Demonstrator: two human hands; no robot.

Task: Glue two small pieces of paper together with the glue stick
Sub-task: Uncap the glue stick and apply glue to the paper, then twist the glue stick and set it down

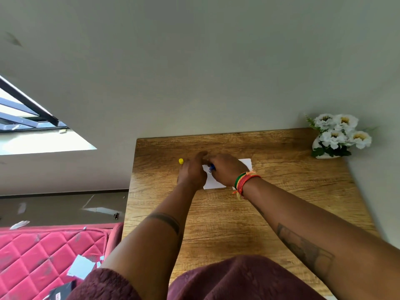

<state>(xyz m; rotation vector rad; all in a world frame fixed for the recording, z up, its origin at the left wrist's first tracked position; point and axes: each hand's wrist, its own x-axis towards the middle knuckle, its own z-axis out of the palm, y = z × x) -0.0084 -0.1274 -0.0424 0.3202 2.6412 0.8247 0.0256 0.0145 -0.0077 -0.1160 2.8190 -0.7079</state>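
Observation:
White paper (213,182) lies on the wooden table (238,215), mostly covered by both hands; a second white corner (245,163) shows behind my right wrist. My right hand (225,169) is closed around a blue glue stick (211,168) pointed down at the paper. My left hand (192,173) rests on the paper's left edge, fingers bent, pressing it down. A yellow cap (181,161) lies on the table just left of my left hand. Whether the papers overlap is hidden by the hands.
A white vase of white flowers (337,137) stands at the table's back right corner against the wall. Left of the table is a red quilted mattress (43,256) with paper scraps on it. The table's left edge is close to my left arm.

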